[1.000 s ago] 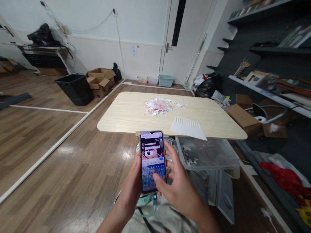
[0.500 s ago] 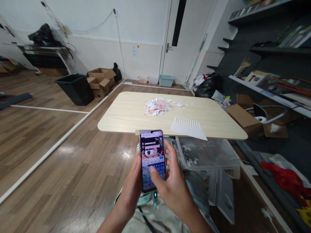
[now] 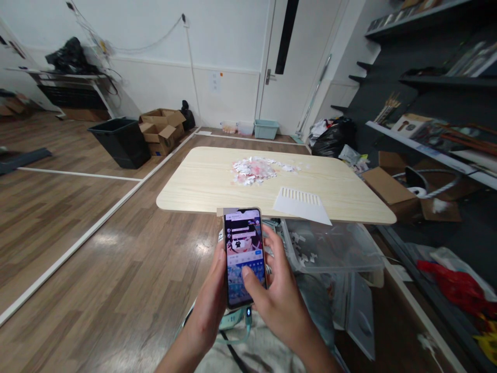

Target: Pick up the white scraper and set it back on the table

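A smartphone (image 3: 244, 243) is held upright between my two hands, its lit screen showing a chat with a keyboard below. My left hand (image 3: 212, 282) is closed along the phone's left side. On the other side, my right hand (image 3: 274, 285) wraps the edge with its fingers, and its thumb lies over the keyboard. A teal cable (image 3: 248, 317) runs at the phone's bottom edge. Beyond the phone stands a pale wooden table (image 3: 194, 181) bearing a heap of white and pink paper scraps (image 3: 254, 170) and a white sheet with a row of slots (image 3: 301, 204).
Under the table's near right edge is a clear plastic bin (image 3: 334, 248) with some white scraps inside. A black trash bin (image 3: 120, 142) and open cardboard boxes (image 3: 161, 129) stand on the floor at left. Dark shelves (image 3: 427, 103) line the right side.
My right thumb has shifted slightly to the right over the phone's keyboard. Both hands still hold the phone in the same place.
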Available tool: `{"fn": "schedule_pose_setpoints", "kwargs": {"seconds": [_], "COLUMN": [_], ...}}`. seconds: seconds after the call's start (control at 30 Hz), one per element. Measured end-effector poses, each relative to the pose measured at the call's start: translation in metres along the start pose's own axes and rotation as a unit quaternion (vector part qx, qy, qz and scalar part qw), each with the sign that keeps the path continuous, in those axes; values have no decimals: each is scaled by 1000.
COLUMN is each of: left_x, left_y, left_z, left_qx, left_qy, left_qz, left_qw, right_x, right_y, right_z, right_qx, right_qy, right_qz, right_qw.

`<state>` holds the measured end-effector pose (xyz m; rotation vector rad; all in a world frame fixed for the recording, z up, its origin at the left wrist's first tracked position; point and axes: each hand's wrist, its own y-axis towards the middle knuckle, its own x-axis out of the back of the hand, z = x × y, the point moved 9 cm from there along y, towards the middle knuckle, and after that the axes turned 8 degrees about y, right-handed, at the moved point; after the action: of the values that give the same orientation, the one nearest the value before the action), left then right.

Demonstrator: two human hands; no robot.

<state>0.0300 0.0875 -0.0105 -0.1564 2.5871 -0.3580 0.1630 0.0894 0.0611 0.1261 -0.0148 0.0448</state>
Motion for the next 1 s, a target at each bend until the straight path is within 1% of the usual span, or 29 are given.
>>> {"fn": "schedule_pose_setpoints", "kwargs": {"seconds": [0.13,0.23,0.33,0.4,0.47,0.6,0.73,0.83,0.9,1.0], "left_x": [3,5,1,-3,-4,-3,0,1,0,-1], "left_y": [2,2,-1,-4,-6,-4,-1,-1,-2,-4], "left_z": [4,3,4,6,7,8,6,7,6,1], "left_qx": [6,-2,28,56,67,63,40,45,50,31], "left_qy": [-6,-19,-24,-20,-13,-10,-13,-8,-5,-1], "left_qz": [-8,-16,2,15,17,16,8,5,8,4], "left_qw": [1000,1000,999,998,998,998,999,999,999,1000], "right_x": [3,3,4,7,9,9,7,9,9,8], "right_y": [-1,0,3,4,6,6,5,4,4,5], "right_z": [-7,-14,-19,-21,-21,-18,-24,-27,-26,-20], "right_qx": [-2,-10,-20,-24,-22,-14,-28,-35,-38,-44], "right_qy": [-22,-7,34,52,60,66,63,68,73,69], "right_qz": [-29,-24,-14,-18,-23,-28,-17,-11,-6,-4], "right_qw": [999,1000,999,998,998,997,997,997,997,997]}}
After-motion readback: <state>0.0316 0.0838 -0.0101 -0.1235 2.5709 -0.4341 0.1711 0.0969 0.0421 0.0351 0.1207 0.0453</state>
